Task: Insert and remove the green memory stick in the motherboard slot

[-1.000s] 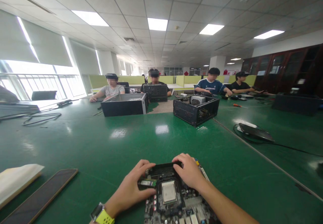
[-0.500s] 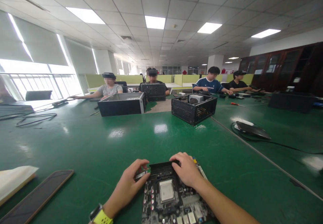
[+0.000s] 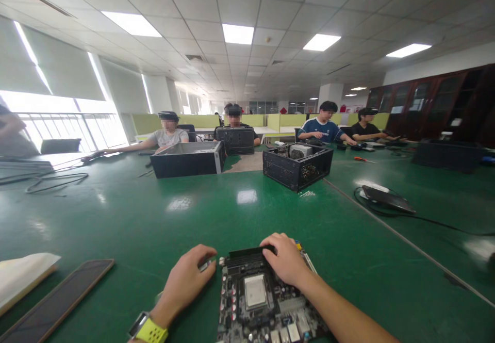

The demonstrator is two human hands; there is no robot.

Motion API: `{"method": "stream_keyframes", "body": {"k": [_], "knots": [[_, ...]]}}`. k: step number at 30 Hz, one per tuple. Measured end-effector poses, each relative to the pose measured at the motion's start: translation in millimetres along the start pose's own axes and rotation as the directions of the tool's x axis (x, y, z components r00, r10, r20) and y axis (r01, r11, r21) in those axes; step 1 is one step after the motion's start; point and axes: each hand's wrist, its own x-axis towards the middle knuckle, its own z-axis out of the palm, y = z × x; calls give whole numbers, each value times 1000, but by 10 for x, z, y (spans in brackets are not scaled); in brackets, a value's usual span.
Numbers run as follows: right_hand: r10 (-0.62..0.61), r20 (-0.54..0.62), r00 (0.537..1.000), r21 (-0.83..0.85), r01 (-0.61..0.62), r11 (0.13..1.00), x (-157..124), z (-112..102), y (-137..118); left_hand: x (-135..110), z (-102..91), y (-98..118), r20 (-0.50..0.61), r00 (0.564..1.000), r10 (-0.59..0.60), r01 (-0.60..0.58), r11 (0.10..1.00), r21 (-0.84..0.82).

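one motherboard (image 3: 270,314) edge under right hand (image 3: 286,260) fingers (image 3: 269,243), left hand (image 3: 185,281) beside

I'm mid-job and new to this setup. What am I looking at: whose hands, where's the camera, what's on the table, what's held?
There is one camera only, worn on a person's head, looking forward and down. No machine: the two bare hands at the bottom are that person's. On the green table lies a circuit board. The left hand pinches a small silvery piece beside the board. The right hand rests on the black strip at the board's far edge; whether it grips, I cannot tell. Farther off stand two black computer cases, with other people seated behind.
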Motion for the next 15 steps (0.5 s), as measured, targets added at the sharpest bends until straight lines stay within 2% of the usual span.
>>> {"method": "stream_keyframes", "body": {"k": [8, 10, 12, 14, 15], "knots": [[0, 7, 1000, -5, 0, 1000, -1, -8, -9, 28, 8, -84, -48, 997, -64, 65, 998, 19], [0, 11, 1000, -11, 0, 1000, -1, -16, -16, 45, -32, -48, -94, 995, -41, 37, 998, -46], [4, 16, 1000, -17, -3, 1000, 0, -26, -27, 49, -136, 44, -204, 979, -2, -29, 988, -150], [10, 19, 1000, -20, -10, 1000, 1, -37, -41, 20, -288, 164, -308, 951, -38, -54, 957, -285], [12, 18, 1000, -20, -11, 1000, 1, -41, -49, -7, -368, 221, -319, 944, -81, -45, 928, -370]]}}
